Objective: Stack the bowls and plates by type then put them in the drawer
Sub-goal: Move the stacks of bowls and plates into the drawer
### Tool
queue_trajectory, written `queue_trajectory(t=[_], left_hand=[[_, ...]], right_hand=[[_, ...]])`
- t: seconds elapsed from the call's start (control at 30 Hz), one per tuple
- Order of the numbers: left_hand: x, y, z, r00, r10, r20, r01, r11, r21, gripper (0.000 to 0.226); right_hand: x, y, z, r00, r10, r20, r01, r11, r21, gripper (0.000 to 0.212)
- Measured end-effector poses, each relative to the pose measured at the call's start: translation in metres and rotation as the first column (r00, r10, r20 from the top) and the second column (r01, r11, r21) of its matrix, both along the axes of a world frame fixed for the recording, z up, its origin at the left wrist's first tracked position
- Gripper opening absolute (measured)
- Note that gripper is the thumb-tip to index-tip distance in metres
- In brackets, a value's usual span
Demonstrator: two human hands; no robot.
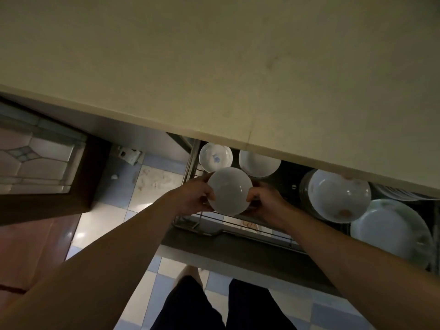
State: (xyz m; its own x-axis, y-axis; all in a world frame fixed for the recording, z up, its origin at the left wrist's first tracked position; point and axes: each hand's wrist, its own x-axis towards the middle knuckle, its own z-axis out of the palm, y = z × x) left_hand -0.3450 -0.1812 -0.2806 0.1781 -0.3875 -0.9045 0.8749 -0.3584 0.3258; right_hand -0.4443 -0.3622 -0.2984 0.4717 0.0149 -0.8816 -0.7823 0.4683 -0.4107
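Observation:
A plain white bowl [229, 190] is held between both hands over the left part of the pulled-out wire drawer [209, 228]. My left hand [194, 197] grips its left rim and my right hand [267, 204] grips its right rim. Behind it in the drawer sit a small bowl with a blue motif [215, 157] and a plain white bowl [259, 163], partly under the counter edge. To the right a large bowl with orange marks [338, 195] rests on a stack of plates, beside a big white plate [390, 228].
The pale countertop [214, 67] overhangs the drawer and fills the upper view. A dark wooden cabinet door with a glass panel [40, 160] stands open at the left. Below is a blue and white tiled floor [147, 184], with my legs at the bottom.

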Motion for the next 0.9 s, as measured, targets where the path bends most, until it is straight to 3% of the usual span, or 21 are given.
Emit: queue_trajectory(t=[0.27,0.67,0.8,0.9], left_hand=[[-0.003,-0.003,-0.024,0.995,0.095,-0.005,-0.095,0.995,0.016,0.078],[-0.007,-0.003,-0.027,0.993,0.115,0.018,-0.114,0.993,-0.022,0.074],[-0.005,0.004,-0.011,0.990,0.112,0.082,-0.107,0.992,-0.064,0.049],[-0.004,0.011,0.011,0.979,-0.003,0.206,0.004,1.000,-0.005,0.036]], right_hand=[[0.004,-0.003,-0.014,1.000,0.000,-0.001,0.000,0.999,-0.036,0.044],[-0.010,-0.005,-0.027,0.999,-0.020,0.036,0.020,1.000,-0.014,0.039],[-0.019,-0.012,-0.010,0.997,0.024,0.080,-0.020,0.998,-0.055,0.027],[-0.028,-0.020,0.018,0.989,0.060,0.137,-0.043,0.991,-0.125,0.023]])
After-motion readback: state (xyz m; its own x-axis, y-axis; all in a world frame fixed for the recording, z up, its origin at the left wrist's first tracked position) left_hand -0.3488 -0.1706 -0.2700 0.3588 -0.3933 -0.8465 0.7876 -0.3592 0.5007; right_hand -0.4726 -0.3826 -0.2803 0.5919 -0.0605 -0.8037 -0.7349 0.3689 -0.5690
